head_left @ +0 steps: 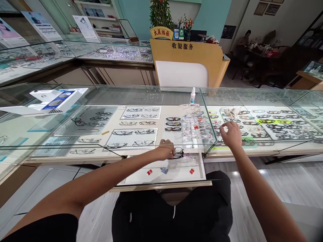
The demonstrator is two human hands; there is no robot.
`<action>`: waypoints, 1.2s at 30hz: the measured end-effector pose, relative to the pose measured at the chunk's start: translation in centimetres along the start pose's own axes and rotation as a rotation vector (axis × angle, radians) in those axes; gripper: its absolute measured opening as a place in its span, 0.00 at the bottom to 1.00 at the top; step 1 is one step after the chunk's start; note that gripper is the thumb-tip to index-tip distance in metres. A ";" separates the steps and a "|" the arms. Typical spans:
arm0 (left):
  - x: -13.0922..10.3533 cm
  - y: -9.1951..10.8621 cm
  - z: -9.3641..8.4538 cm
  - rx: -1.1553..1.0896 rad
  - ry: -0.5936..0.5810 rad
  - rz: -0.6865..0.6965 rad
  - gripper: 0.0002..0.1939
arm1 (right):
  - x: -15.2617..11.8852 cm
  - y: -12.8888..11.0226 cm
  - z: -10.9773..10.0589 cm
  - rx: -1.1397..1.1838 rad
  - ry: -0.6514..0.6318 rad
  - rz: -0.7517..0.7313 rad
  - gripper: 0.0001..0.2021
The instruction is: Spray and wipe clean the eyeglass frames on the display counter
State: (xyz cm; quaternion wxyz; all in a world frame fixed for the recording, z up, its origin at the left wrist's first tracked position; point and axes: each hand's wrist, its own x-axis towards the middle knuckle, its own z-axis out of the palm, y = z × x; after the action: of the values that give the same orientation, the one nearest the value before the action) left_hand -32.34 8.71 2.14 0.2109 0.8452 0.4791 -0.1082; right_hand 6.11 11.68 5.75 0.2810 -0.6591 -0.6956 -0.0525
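My left hand [166,150] is closed on a pair of dark-framed eyeglasses [179,153], held over the pulled-out white drawer [141,177]. Inside the drawer lie two small red pieces [149,172] and a grey-blue folded piece [164,170], with clear plastic near its back right. My right hand [232,134] is over the glass counter top [181,145] to the right, its fingers loosely bent with a gap between thumb and forefinger. Just beyond it rests a crumpled beige cloth [231,113], apart from the fingers.
Rows of eyeglasses [143,131] lie under the glass. Clear stacked display holders [196,124] and a white spray bottle [192,95] stand near the middle. An opened white-and-blue box [58,101] sits at left. Beyond is a wooden cashier desk [186,53]; a person [243,40] sits far right.
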 end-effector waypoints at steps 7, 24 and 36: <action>-9.8 5.7 -6.1 -0.257 -0.114 0.357 0.04 | 0.0 0.0 0.0 -0.012 0.001 -0.007 0.13; -2.2 -0.9 -13.2 0.098 0.273 -0.016 0.14 | -0.2 0.0 0.1 -0.010 -0.011 -0.004 0.13; -2.8 -0.3 -13.5 0.146 0.234 0.003 0.19 | -0.1 -0.1 0.1 -0.003 -0.021 0.007 0.13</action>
State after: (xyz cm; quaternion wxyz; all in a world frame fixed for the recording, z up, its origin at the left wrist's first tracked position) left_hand -34.28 12.86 15.12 0.0916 0.8658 0.4900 -0.0431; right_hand 6.00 11.57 5.67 0.2727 -0.6625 -0.6962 -0.0458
